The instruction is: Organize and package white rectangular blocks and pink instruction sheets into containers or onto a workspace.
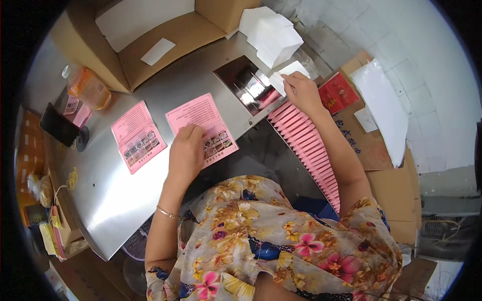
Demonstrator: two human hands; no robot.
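Note:
My left hand [187, 150] lies on a pink printed leaflet [193, 110], its fingers bent and drawn together at the sheet's lower part. A second pink leaflet [139, 136] lies to the left on the metal table. Further off to the right, my right hand [304, 95] has its thumb and fingers closed on a white paper piece [281, 80]; the fingers partly hide it. Below that hand runs a long row of pink folded packets [307, 150], packed edge to edge. A dark shiny plate [246, 83] is set beside the white paper on the table.
A large open cardboard box [170, 35] stands at the back, with white stacked blocks [271, 37] to its right. An orange bottle [89, 89] and a black stand [59, 124] are at the left. A red box [339, 93] and cardboard [394, 193] line the right.

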